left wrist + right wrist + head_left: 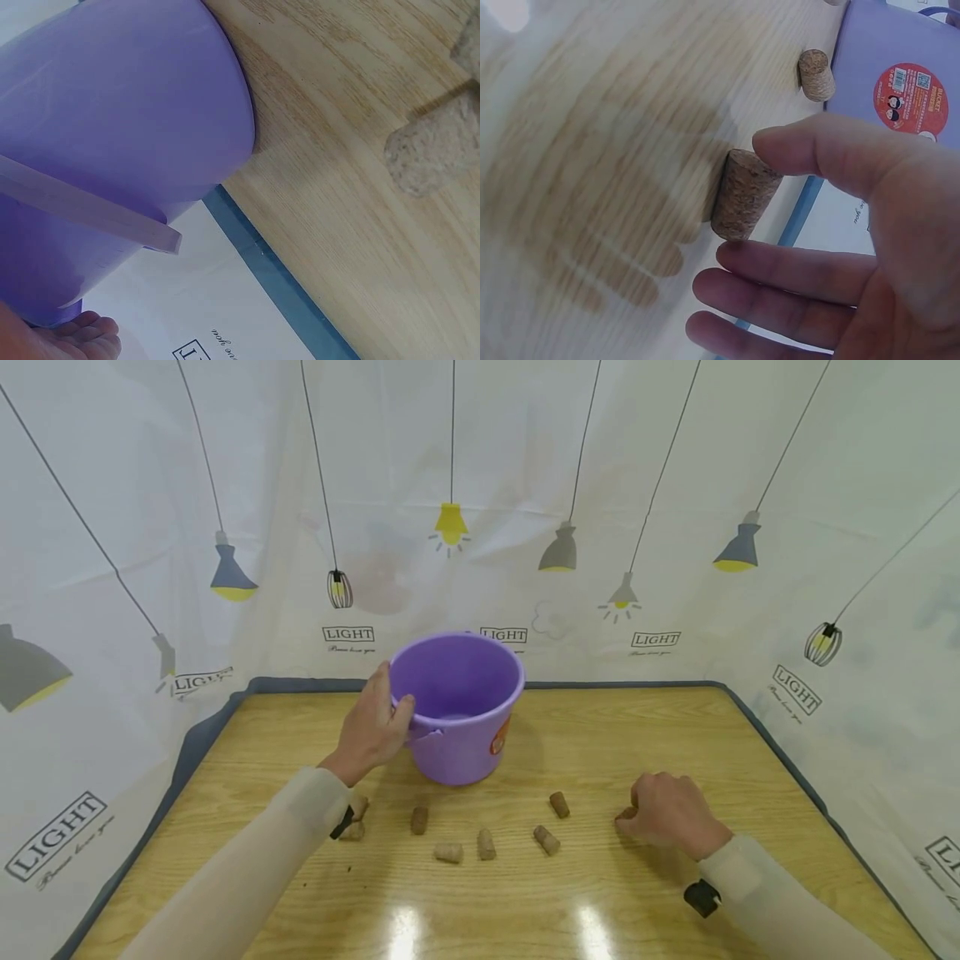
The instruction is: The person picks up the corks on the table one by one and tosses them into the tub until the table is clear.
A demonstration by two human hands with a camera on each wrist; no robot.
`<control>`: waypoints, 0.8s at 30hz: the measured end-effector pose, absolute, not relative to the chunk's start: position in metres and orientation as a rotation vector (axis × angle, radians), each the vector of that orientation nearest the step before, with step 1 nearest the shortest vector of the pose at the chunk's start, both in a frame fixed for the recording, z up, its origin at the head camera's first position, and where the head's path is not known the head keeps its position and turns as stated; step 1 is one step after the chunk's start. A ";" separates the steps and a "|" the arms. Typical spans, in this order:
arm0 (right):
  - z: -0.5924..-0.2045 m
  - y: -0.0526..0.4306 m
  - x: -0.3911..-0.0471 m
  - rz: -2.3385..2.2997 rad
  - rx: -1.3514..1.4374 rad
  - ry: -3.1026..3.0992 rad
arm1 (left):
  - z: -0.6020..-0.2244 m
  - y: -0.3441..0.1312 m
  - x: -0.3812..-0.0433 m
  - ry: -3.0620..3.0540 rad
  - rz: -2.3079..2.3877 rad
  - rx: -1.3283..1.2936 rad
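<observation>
At the far middle of the table is a purple bucket (pixel 457 756), its mouth facing up. My left hand (pixel 372 727) grips its left rim, thumb over the edge; curled fingertips (pixel 94 330) show at the rim in the left wrist view. To the right, low over the table, my right hand (pixel 670 814) pinches a cork (pixel 746 196) end to end between thumb and index finger, the other fingers held apart below it. In the head view this cork is mostly hidden by the hand.
Several corks lie scattered in front of the bucket, one cork (pixel 558 804) being nearest my right hand. Two corks (pixel 352 831) sit partly behind my left wrist. Printed white cloth (pixel 480 577) surrounds the wooden table (pixel 630 727) at the back and sides.
</observation>
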State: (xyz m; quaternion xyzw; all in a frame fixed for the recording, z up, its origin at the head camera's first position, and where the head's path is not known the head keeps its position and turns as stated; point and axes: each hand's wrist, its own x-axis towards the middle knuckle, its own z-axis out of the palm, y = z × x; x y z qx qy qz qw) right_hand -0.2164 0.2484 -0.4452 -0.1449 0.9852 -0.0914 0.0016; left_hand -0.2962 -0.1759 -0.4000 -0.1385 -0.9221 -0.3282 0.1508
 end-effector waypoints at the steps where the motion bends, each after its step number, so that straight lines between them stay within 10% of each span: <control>1: -0.446 0.249 -0.216 -0.288 -0.455 3.092 | -0.400 -0.176 -0.296 -2.647 -0.940 -0.397; 24: -0.448 0.248 -0.218 -0.344 -0.428 3.085 | -0.401 -0.176 -0.297 -2.652 -0.926 -0.381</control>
